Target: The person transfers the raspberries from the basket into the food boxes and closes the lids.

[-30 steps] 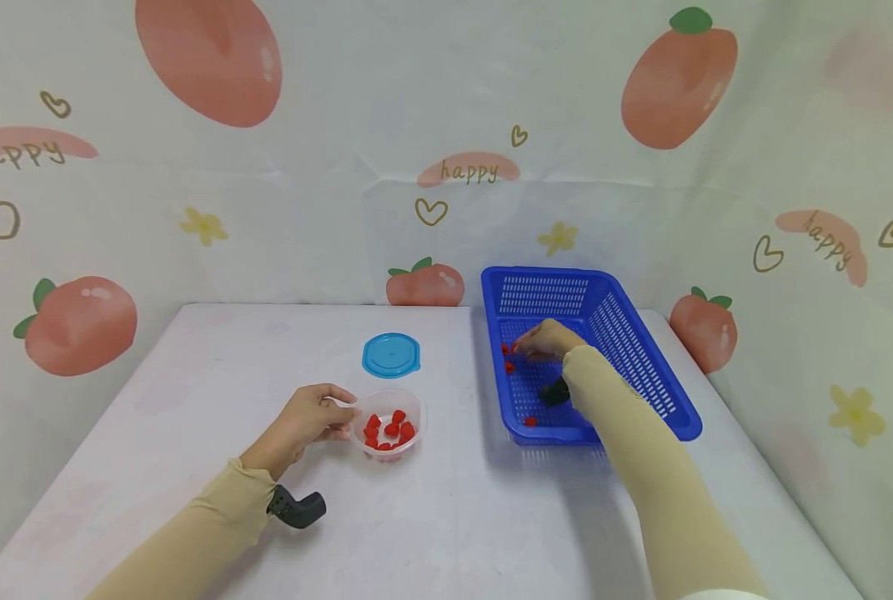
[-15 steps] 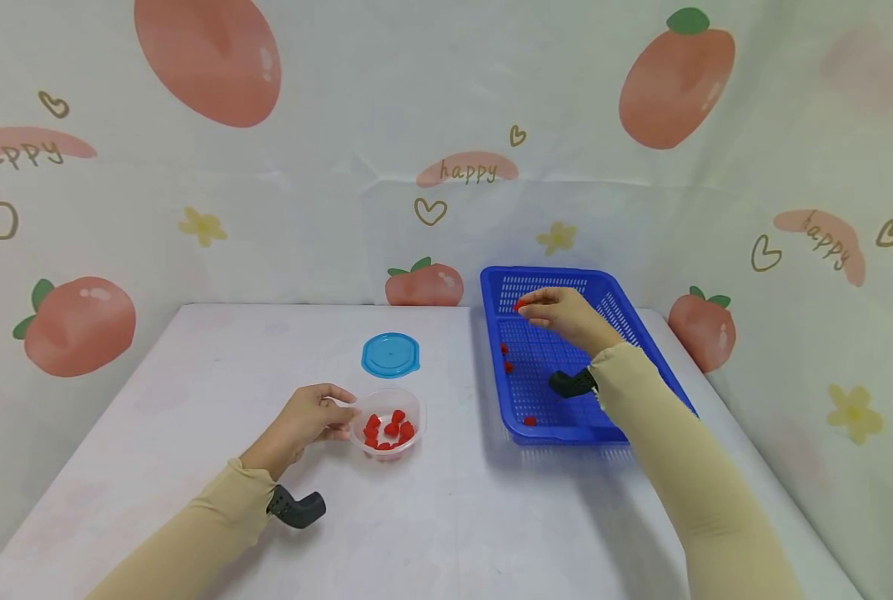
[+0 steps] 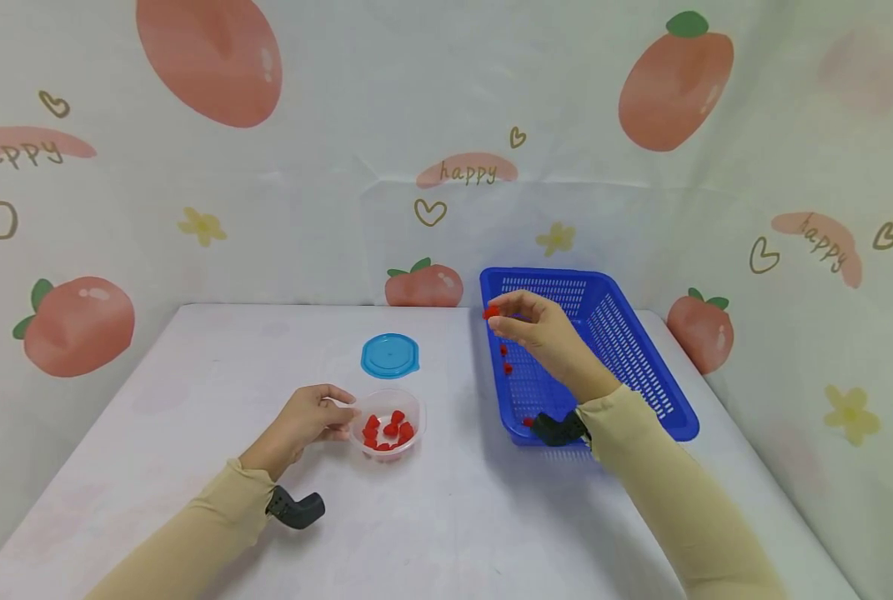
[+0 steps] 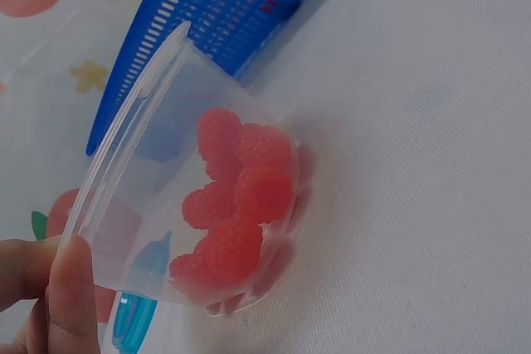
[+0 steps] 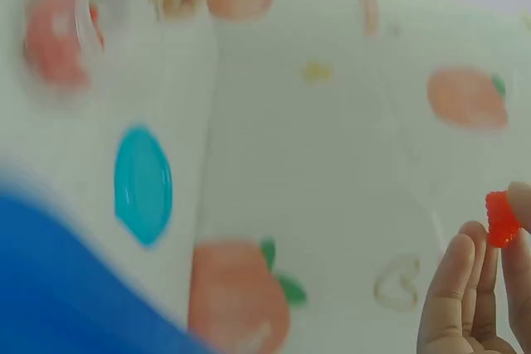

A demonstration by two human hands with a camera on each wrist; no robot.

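Observation:
My left hand (image 3: 313, 423) pinches the rim of a clear plastic tub (image 3: 419, 408) on the table. Several red raspberries (image 4: 236, 205) lie at the bottom of the tub, seen through its wall in the left wrist view. Above the left rim of a blue plastic basket (image 3: 641, 375), my right hand (image 3: 547, 337) holds one raspberry (image 5: 501, 220) between thumb and fingertips. A few more raspberries (image 3: 508, 367) rest along the basket's left side, one of them partly behind the black wrist camera.
A blue lid (image 3: 390, 356) lies flat on the white table (image 3: 266, 350) just behind the tub. The basket stands at the right, near the back wall (image 3: 303, 208), a cloth printed with fruit and hearts. Black wrist cameras (image 3: 296, 507) jut out below both hands.
My right hand has come up out of the basket with a raspberry and moved left to above its rim. My left hand and the tub stay where they were.

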